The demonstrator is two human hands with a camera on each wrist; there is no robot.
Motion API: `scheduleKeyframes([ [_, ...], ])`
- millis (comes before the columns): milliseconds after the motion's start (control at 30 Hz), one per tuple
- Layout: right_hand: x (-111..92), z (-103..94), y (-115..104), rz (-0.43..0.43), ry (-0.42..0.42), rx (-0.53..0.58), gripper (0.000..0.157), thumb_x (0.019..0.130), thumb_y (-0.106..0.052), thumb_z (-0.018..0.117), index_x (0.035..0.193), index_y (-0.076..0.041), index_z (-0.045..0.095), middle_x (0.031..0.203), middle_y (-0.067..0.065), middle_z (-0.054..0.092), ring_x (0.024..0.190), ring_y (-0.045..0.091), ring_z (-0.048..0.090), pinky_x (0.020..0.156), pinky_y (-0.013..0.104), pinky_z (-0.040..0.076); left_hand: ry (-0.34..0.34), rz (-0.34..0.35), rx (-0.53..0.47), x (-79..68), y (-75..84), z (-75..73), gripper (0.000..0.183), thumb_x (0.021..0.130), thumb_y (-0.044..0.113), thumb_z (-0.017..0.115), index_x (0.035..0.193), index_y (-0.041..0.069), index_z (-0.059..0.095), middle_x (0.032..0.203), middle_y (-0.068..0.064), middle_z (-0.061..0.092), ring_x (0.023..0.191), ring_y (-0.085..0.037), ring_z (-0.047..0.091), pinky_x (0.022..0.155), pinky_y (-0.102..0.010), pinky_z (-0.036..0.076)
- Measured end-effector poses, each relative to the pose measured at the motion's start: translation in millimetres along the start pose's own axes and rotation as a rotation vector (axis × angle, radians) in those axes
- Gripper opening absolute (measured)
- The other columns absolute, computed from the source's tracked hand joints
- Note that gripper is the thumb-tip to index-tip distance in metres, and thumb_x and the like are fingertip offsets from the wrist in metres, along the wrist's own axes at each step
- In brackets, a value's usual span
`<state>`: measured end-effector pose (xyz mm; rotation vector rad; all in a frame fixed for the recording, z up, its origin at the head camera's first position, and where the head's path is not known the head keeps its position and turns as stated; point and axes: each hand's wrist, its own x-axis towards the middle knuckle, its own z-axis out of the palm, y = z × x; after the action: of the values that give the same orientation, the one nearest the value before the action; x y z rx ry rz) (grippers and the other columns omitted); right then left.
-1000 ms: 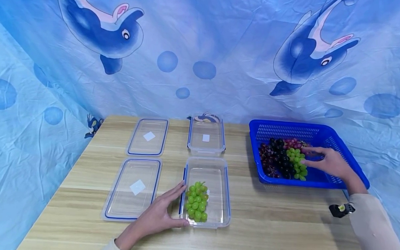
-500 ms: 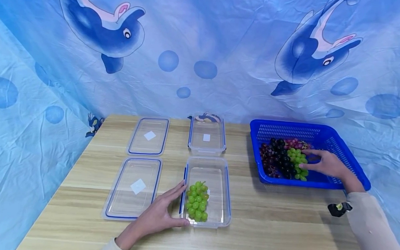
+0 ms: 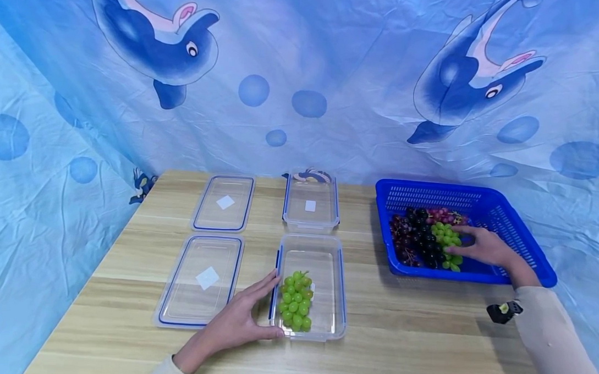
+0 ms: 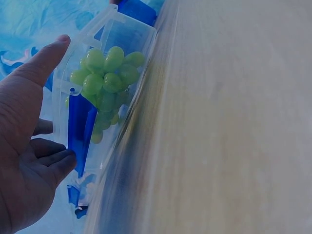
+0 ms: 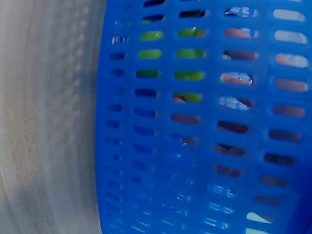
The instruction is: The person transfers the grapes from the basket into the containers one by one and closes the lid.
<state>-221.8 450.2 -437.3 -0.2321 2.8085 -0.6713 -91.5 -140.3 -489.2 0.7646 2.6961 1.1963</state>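
Observation:
My left hand rests at the near left corner of a clear food container, its thumb by the front rim and its fingers along the left side clip. Inside that container lies a bunch of green grapes, also seen through the wall in the left wrist view. My right hand reaches into a blue plastic basket, thumb and fingers pinching a second bunch of green grapes. Beside it lie black grapes, dark red grapes and pink-red grapes. The right wrist view shows mostly the slotted basket wall.
Two clear lids with blue seals lie at the left, one behind the other. Another clear container stands behind the near one. The wooden table meets a blue dolphin-print curtain at the back.
My right hand has shifted slightly left, its thumb and fingers closing in on the green grapes in the basket. The left hand has stayed at the container.

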Motion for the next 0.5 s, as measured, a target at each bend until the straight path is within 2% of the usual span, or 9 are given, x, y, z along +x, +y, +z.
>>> scheduleKeyframes([
  [67,0.8,0.2,-0.5,-0.021,0.013,-0.014,0.074,0.093,-0.037,0.076,0.143,0.009,0.049,0.075,0.007,0.060,0.061,0.017,0.054,0.058,0.029,0.042,0.003,-0.001,0.002,0.1,-0.1,0.2,0.111,0.070,0.066,0.083,0.158,0.016,0.038,0.166,-0.008,0.029,0.147,-0.037,0.037,0.117,-0.060,0.034],
  [133,0.7,0.3,-0.7,-0.031,0.032,-0.019,0.068,0.092,-0.032,0.077,0.140,0.009,0.052,0.091,0.015,0.071,0.075,0.023,0.066,0.058,0.029,0.045,0.004,-0.002,0.003,0.0,-0.2,0.5,0.111,0.069,0.066,0.083,0.158,0.016,0.039,0.166,-0.007,0.029,0.147,-0.037,0.038,0.116,-0.061,0.034],
  [200,0.3,0.3,-0.1,-0.029,0.048,-0.024,0.063,0.092,-0.028,0.078,0.138,0.008,0.055,0.094,0.019,0.074,0.074,0.025,0.067,0.054,0.028,0.045,0.005,-0.001,0.003,0.0,-0.3,0.8,0.111,0.069,0.065,0.084,0.158,0.015,0.039,0.166,-0.007,0.029,0.147,-0.038,0.038,0.116,-0.061,0.034],
  [300,-1.5,0.7,0.5,-0.011,0.069,-0.017,0.060,0.091,-0.025,0.078,0.137,0.007,0.057,0.082,0.012,0.074,0.059,0.017,0.060,0.046,0.028,0.039,0.006,0.002,0.004,-0.2,-0.4,1.2,0.111,0.069,0.064,0.084,0.158,0.015,0.039,0.167,-0.007,0.029,0.147,-0.038,0.038,0.116,-0.061,0.034],
  [367,-2.4,1.5,0.8,-0.012,0.084,-0.018,0.058,0.091,-0.024,0.078,0.136,0.006,0.058,0.084,0.015,0.075,0.057,0.014,0.058,0.044,0.029,0.037,0.006,0.001,0.004,-0.2,-0.4,1.4,0.112,0.069,0.064,0.084,0.158,0.014,0.039,0.167,-0.006,0.029,0.147,-0.038,0.038,0.116,-0.061,0.034],
  [500,-3.5,2.7,1.0,-0.031,0.112,-0.018,0.056,0.090,-0.024,0.078,0.134,0.006,0.060,0.100,0.024,0.075,0.074,0.019,0.070,0.045,0.030,0.040,0.007,0.000,0.004,0.2,-0.7,1.6,0.112,0.069,0.065,0.084,0.158,0.014,0.039,0.167,-0.006,0.028,0.147,-0.038,0.038,0.116,-0.062,0.034],
])
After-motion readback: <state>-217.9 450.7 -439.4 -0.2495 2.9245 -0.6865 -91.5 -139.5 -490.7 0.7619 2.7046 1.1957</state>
